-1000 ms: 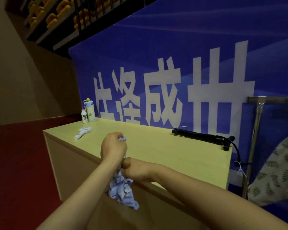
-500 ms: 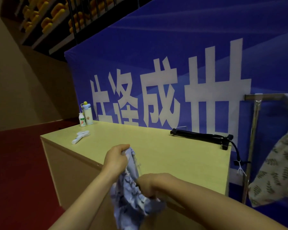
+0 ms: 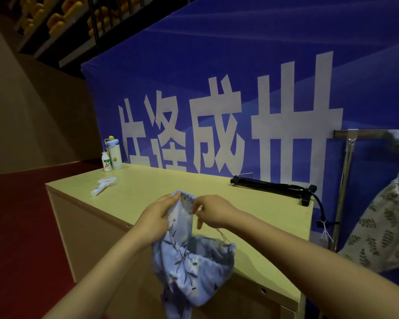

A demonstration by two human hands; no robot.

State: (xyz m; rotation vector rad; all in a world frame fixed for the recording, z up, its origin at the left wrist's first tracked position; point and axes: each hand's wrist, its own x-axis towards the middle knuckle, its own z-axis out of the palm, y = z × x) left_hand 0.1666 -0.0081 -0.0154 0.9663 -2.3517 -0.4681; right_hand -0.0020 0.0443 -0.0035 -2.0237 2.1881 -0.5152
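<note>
A light blue cloth drawstring bag (image 3: pixel 189 261) with a dark leaf print hangs in front of me, above the near edge of the pale wooden counter (image 3: pixel 148 187). My left hand (image 3: pixel 156 217) grips the bag's gathered rim on its left side. My right hand (image 3: pixel 213 211) pinches the rim on the right, where a thin drawstring trails down. The bag's mouth gapes open between and below the hands.
On the counter lie a white handheld fan (image 3: pixel 104 185), a small white bottle (image 3: pixel 106 162) beside a pale flask (image 3: pixel 115 153) at the far left, and a black folded stand (image 3: pixel 274 188) at the back right. A beige leaf-print bag (image 3: pixel 382 231) hangs from a metal rack (image 3: pixel 346 180) on the right. A blue banner stands behind.
The bag was bunched between my hands a second ago. Both hands have risen and moved apart, spreading its rim so the mouth now gapes.
</note>
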